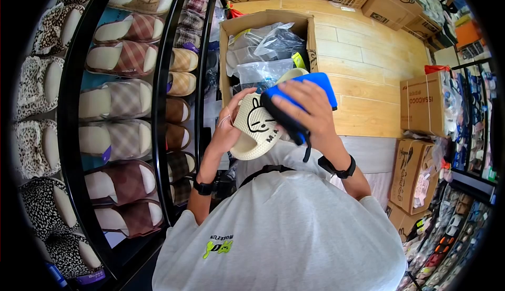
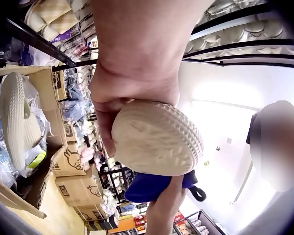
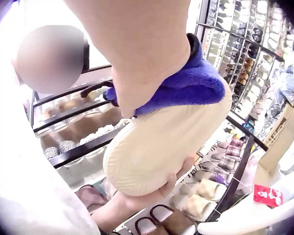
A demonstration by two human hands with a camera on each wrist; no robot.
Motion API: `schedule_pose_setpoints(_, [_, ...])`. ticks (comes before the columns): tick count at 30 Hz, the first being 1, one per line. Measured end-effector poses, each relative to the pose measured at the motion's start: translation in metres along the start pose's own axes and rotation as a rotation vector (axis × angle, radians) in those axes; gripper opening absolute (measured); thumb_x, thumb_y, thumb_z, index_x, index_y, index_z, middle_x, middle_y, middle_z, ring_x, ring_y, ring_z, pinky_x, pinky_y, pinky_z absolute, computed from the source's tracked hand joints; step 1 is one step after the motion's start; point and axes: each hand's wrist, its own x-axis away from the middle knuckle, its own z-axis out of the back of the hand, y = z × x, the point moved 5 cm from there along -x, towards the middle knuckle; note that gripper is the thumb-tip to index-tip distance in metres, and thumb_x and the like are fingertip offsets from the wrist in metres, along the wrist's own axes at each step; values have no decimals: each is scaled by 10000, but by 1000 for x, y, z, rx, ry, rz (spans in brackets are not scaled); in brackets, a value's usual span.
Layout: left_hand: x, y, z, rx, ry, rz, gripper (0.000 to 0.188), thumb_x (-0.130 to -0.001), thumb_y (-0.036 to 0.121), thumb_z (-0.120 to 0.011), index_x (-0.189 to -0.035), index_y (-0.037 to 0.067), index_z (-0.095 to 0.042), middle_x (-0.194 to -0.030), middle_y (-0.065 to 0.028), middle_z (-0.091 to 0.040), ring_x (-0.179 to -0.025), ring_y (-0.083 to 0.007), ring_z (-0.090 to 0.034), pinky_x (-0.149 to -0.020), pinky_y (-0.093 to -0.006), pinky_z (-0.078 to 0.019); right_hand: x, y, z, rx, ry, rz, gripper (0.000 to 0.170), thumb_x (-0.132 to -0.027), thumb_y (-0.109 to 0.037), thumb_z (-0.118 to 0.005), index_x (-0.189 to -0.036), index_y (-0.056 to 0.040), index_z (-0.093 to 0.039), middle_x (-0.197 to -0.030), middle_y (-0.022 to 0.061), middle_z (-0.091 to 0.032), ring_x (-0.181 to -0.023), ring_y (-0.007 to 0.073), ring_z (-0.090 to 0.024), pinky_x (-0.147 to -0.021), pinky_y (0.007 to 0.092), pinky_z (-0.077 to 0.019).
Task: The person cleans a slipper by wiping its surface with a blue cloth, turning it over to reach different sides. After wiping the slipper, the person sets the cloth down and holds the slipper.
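Cream slipper w/ the bunny print [image 1: 255, 125] is in front of my waist; clock centred on it, head view. L hand [image 1: 227, 134] at 9, fingers curled round its edge, prob. to steady it & leave the printed side free. R hand [image 1: 305, 104] at 2, fingers bent over a blue plush cloth [image 1: 325, 87], gripping it agst the slipper, prob. so the soft pile bears on it. Black loop [image 1: 306, 154] hangs off the cloth at 4. 2nd cream slipper [image 2: 13, 122] sits at 1, by the open carton [image 1: 312, 49] at 12, likely parked w/in reach; can't tell if it's on the plastic bags [image 1: 271, 38] or the rim. Plaid slippers [image 1: 126, 59] on the rack at 9, printed carton [image 1: 423, 101] approx 3.

Hidden: R palm & most of the thumb; lettering runs under cloth, only "M.A" reads; 2nd slipper mostly covered in head view. Bag contents unclear; shelf goods at 4 too small to ID; view edges go black.
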Motion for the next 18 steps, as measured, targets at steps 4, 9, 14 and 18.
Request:
schedule_pose_setpoints(4, [0, 1, -2, 43, 12, 11, 694, -927, -133, -581, -1594, 15, -459, -1372, -95, -668, -1253, -161, -638, -1127, -318, -486, 5, -8, -3, 63, 29, 29, 570, -851, -343, -844, -1377, -158, -732, -1436, 106, -686, -1279, 324, -660, -1093, 511, -492])
schedule_pose_setpoints(9, [2, 2, 1, -30, -11, 4, 655, -954, -106, -608, -1584, 20, -479, -1372, -81, -668, -1256, -148, -636, -1110, -305, -488, 13, -23, -5, 79, -95, 339, 380, -988, -162, -611, -1346, -200, -733, -1405, 73, -708, -1287, 245, -679, -1107, 420, -508])
schedule_pose_setpoints(14, [6, 5, 3, -43, -6, -27, 680, -950, -123, -602, -1599, 31, -467, -1365, -65, -676, -1236, -144, -649, -1086, -302, -510, 6, 37, 14, 11, 53, -51, 543, -872, -308, -827, -1367, -105, -734, -1384, 148, -697, -1263, 383, -647, -1095, 508, -488])
schedule_pose_setpoints(18, [6, 0, 2, 61, -61, -11, 699, -963, -84, -632, -1623, 48, -439, -1377, -55, -668, -1249, -142, -643, -1094, -303, -506, 11, 22, 16, 87, 188, -97, 589, -829, -383, -858, -1342, -110, -759, -1388, 157, -695, -1280, 382, -635, -1114, 526, -465])
